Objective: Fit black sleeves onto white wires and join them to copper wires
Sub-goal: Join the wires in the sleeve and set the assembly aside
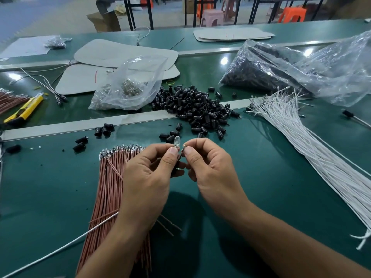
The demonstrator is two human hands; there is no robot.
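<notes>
**Near foreground.** My left hand (148, 177) pinches a clear bulb (177, 141) between thumb and forefinger, the bulb upright above the fingertips. My right hand (212, 173) pinches a small metal terminal (184, 146) just beside it. The two parts are close but, as far as I can tell, not yet mated. A dark shape sits between my lower fingers; whether it is a sleeve I cannot tell. One white wire (60, 247) runs from under my left wrist toward the near left edge of the green table (271, 207). Beneath my left hand lies the bundle of copper wires (110, 197), their tipped ends pointing far.

**Step in hand, by my judgement.** This is the joining stage, with the terminal held up to the bulb's base. The next move calls for fine alignment and a short straight push, with both pinches firm so the small parts do not twist.

**Middle distance.** Loose black sleeves (196, 105) are heaped right of centre, and the fan of white wires (301, 141) lies to the right.

**Containers, farther.** A small clear bag (128, 87) holds small clear bulbs. A large plastic bag (291, 65) at far right holds dark parts, apparently more sleeves. A yellow knife (24, 109) lies at far left
</notes>
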